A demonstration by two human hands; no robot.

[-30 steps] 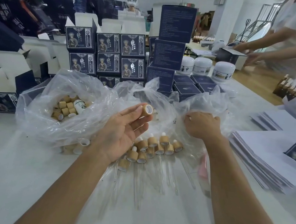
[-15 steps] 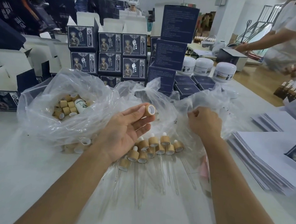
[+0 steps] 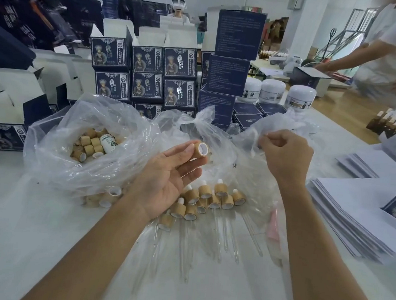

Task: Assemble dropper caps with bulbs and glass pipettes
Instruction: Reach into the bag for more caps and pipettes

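Observation:
My left hand (image 3: 166,180) is palm up and pinches a bamboo-coloured dropper cap (image 3: 200,149) at its fingertips, the cap's white opening facing me. My right hand (image 3: 285,156) is raised above a clear plastic bag (image 3: 247,139), fingers curled, pinching something small and pale that I cannot make out. Below my hands lie several assembled droppers (image 3: 212,197) with white bulbs and glass pipettes (image 3: 230,236) on plastic sheeting. A second clear bag (image 3: 51,153) at the left holds several loose caps (image 3: 88,145).
Dark blue product boxes (image 3: 148,76) are stacked behind the bags, with white jars (image 3: 273,90) to their right. Stacks of white sheets (image 3: 352,214) lie at the right. Another person's arms (image 3: 353,60) work at the far right; a person sits at the back.
My right hand has come up out of the right bag and lifted higher, fingers pinched. My left hand has kept the cap nearly still.

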